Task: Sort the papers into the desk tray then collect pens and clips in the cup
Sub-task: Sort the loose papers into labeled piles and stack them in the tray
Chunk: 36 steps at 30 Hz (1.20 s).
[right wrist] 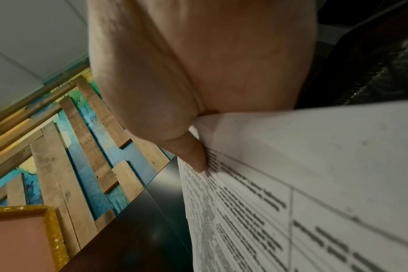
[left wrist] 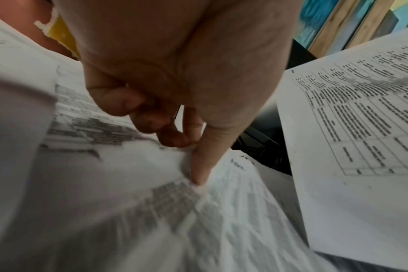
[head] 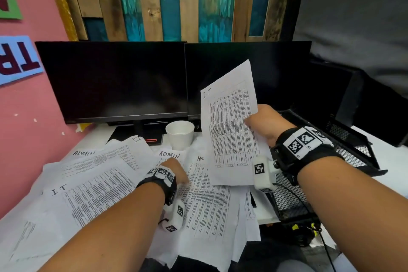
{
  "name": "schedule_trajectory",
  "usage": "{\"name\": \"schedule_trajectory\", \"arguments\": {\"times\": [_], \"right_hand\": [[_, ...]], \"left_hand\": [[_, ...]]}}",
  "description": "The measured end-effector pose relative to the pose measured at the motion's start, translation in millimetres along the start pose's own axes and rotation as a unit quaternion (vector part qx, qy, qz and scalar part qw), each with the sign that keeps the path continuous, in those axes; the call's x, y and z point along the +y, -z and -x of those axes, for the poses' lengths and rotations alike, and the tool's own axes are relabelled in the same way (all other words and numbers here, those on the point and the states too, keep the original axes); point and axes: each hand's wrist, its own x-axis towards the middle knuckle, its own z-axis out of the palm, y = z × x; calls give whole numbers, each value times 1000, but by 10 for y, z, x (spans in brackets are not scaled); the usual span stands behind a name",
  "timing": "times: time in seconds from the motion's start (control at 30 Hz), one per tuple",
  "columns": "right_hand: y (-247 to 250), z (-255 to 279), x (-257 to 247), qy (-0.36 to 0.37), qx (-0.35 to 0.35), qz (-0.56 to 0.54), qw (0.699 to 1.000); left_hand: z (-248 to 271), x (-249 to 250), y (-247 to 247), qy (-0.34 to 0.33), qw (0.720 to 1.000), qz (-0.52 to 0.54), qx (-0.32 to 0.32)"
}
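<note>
Early stage, I'd say. Most papers [head: 106, 183] lie loose across the desk [head: 92, 137]; the mesh tray [head: 344, 150] at right looks w/o sheets, though part is hidden. My right hand [head: 266, 125] pinches one "IT" sheet [head: 231, 126], raised near the tray. Left hand [head: 176, 172], fingers curled, pinches a sheet in the pile. Cup [head: 180, 134] stands by the monitors [head: 176, 79], no pens or clips seen yet.

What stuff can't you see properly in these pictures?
- Pens and clips: none visible in any view; the spread papers may cover them.
- Printed text on the lifted sheet: too small in the head view, blurred in both wrist views.
- Black mesh tray: partly hidden by the right hand and wrist.
- Inside of the white cup: contents unclear.
</note>
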Motion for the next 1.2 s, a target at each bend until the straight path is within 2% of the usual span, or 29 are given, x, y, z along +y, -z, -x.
{"name": "schedule_trajectory", "arguments": {"times": [0.1,0.17,0.23,0.33,0.47,0.53,0.6,0.67,0.77,0.87,1.03,1.2], "right_hand": [[61,8,3,7,9,-5,1000],[107,-11,2,11,18,-5,1000],[137,-21,-11,11,34,-27,999],[129,32,-66,10,75,-85,994],[59,93,-106,32,151,-142,978],[-6,123,-122,29,155,-185,970],[-80,148,-143,20,136,-209,968],[-173,186,-174,10,83,-229,970],[-314,207,-172,-13,0,-240,971],[-445,252,-127,-27,-52,-243,968],[-468,280,2,-31,-36,-263,964],[-315,260,78,-16,12,-264,964]], "left_hand": [[-46,-54,140,-37,998,32,30],[-74,-126,288,-52,982,169,72],[-47,-215,470,-70,943,307,112],[66,-353,801,-94,877,446,150],[194,-520,1229,-111,758,597,238],[263,-559,1378,-101,709,654,243],[288,-549,1458,-95,685,689,216],[311,-490,1459,-88,687,699,176],[367,-366,1335,-62,728,669,135],[409,-260,1144,-60,764,634,101],[442,-139,1003,-104,812,567,91],[711,92,1366,-222,815,518,133]]}}
